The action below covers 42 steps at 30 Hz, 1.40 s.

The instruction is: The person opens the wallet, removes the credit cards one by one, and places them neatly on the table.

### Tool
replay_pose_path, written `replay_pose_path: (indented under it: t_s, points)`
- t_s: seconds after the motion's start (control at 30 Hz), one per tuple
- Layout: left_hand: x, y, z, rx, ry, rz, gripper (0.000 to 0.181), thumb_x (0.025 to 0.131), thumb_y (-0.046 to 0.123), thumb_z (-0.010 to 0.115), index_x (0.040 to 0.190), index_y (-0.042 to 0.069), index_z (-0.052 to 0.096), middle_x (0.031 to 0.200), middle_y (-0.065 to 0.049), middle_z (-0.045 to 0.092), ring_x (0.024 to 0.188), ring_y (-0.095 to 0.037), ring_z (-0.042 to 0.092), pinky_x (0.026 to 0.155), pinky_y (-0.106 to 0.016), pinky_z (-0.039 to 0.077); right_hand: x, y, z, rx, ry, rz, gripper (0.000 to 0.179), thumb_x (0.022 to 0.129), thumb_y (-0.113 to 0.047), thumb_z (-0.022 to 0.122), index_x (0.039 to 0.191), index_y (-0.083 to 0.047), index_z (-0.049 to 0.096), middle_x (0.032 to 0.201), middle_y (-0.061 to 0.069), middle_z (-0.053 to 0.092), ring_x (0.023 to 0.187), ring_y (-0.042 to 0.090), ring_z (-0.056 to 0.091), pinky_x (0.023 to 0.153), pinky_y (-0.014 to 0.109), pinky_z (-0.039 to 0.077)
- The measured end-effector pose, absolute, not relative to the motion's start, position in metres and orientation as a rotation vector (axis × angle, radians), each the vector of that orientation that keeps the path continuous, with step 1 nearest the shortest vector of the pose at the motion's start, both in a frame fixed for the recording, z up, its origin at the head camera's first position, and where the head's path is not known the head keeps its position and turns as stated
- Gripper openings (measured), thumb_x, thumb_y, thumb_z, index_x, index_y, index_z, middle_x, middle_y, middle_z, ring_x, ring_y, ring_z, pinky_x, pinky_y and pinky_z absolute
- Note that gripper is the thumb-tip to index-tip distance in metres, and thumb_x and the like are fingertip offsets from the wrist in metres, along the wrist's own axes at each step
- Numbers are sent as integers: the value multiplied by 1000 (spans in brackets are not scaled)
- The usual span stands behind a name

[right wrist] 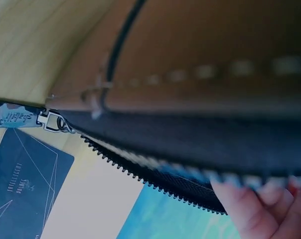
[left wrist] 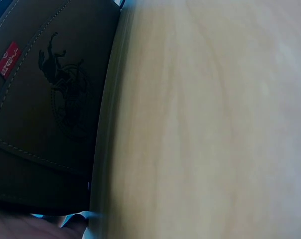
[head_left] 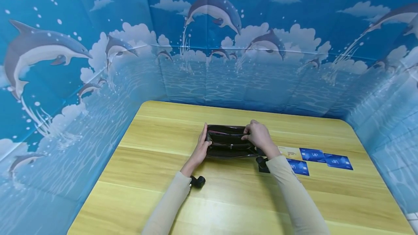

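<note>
A dark brown zip wallet [head_left: 230,151] stands unzipped, its inner dividers facing up in the head view. My left hand [head_left: 201,146] grips its left end, the thumb over the inner edge. At the right end my right hand [head_left: 258,134] reaches into the opening, curled fingertips pinching at an inner divider. The right wrist view shows the fingers [right wrist: 250,209] behind the toothed zip edge [right wrist: 155,186], their tips partly hidden. A zip pull [right wrist: 16,115] hangs at the wallet's end. In the left wrist view the wallet's outer face [left wrist: 46,94] bears a stamped emblem and red tag.
Right of the wallet lie a yellow card [head_left: 290,152] and blue cards [head_left: 312,155], one partly behind the right sleeve [head_left: 287,184]. A dark card [right wrist: 31,179] lies below the zip pull. All rest on a wooden table [head_left: 130,177] backed by a dolphin-print curtain [head_left: 209,79].
</note>
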<state>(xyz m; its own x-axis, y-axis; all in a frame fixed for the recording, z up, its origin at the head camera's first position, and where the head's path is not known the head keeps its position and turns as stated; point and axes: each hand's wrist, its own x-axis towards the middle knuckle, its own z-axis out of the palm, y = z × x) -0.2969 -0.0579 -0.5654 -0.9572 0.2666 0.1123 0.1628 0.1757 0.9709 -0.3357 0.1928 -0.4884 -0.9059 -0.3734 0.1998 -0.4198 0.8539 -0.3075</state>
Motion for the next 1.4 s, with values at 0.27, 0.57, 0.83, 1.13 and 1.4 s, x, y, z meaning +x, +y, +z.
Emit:
replay_pose_path:
  t_s: [0.27,0.57,0.83,1.13,1.4]
  points:
    - [-286,-60,-537,465,2297,1901,66,102,6,30,152,24,-9,157,-5,-10,141,-26,-6,109,-54,9,-335,193,-486,592,-2938,385,17,73,-31,82,73,-17,71,76,0,50,54,16,47,49,36,41]
    - [-281,-60,-527,455,2313,1890,67,100,4,30,152,22,-9,157,-5,-10,141,-26,-5,109,-52,9,-335,195,-485,628,-2931,410,15,80,-29,76,75,-16,72,75,0,50,54,15,45,49,33,38]
    - [-281,-60,-530,456,2305,1898,69,99,3,31,152,24,-10,157,-4,-9,141,-25,-5,109,-52,10,-336,202,-490,651,-2907,587,13,81,-26,75,78,-14,77,72,-3,47,56,15,42,52,32,35]
    - [-280,-59,-531,433,2300,1908,70,99,4,32,152,26,-9,157,-3,-8,141,-24,-4,109,-51,11,-336,204,-494,655,-2868,781,12,81,-20,76,84,-8,78,70,0,41,59,18,31,57,33,25]
    - [-281,-59,-530,430,2279,1901,69,101,5,31,151,29,-10,156,0,-10,141,-22,-6,109,-51,10,-334,204,-493,651,-2862,694,13,81,-23,76,82,-10,78,68,-2,42,56,16,36,53,31,29]
